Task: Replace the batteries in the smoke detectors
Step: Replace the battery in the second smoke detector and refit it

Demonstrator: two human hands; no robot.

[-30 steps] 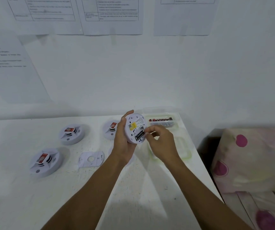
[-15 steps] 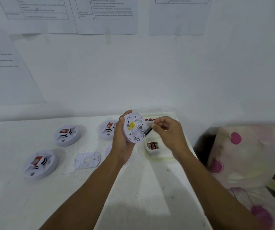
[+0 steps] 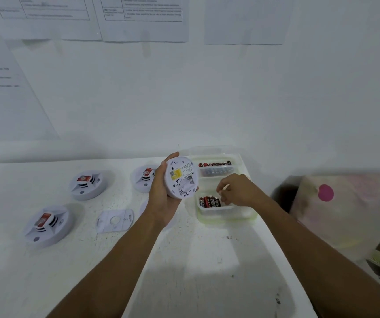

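The left hand (image 3: 161, 203) grips one smoke detector (image 3: 181, 176) with its back open, just left of the near container (image 3: 225, 213) of batteries (image 3: 209, 201), where the right hand's (image 3: 237, 191) fingertips pinch something too small to tell, while three detectors left of the container look untouched.

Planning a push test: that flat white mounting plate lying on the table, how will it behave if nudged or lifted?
The mounting plate looks thin and flat with cutouts, so probably light and slightly flexible. Lying flush on the table, it should slide rather than roll or tip. Its low edge may be awkward to pinch.
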